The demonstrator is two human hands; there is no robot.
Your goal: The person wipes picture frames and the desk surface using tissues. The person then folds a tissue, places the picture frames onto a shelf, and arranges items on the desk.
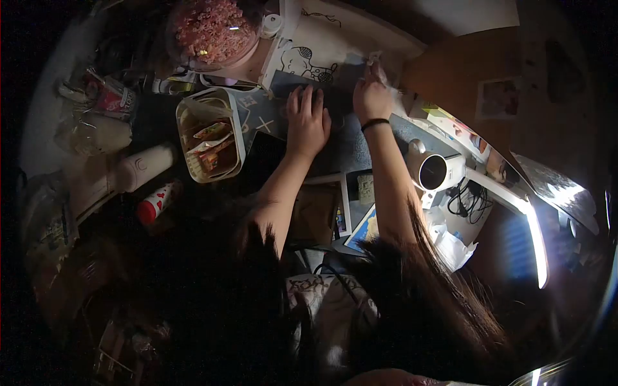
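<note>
Palm down on the dark desk surface (341,138), my left hand (308,122) has its fingers spread and holds nothing. My right hand (373,96), with a dark band at the wrist, reaches to the white board (347,38) at the back. Its fingers are pressed together on a small pale thing (374,58) that is too small to name. Black line drawings (308,64) show on the board, to the left of my right hand. A dark flat object (266,151) lies just left of my left wrist.
A cream bin (237,128) with packets stands left. Behind it is a tub of pink pieces (212,32). A white bottle (147,167) and a red-capped bottle (154,204) lie far left. A white device (444,172), a lit lamp (535,244) and cables (468,201) are right.
</note>
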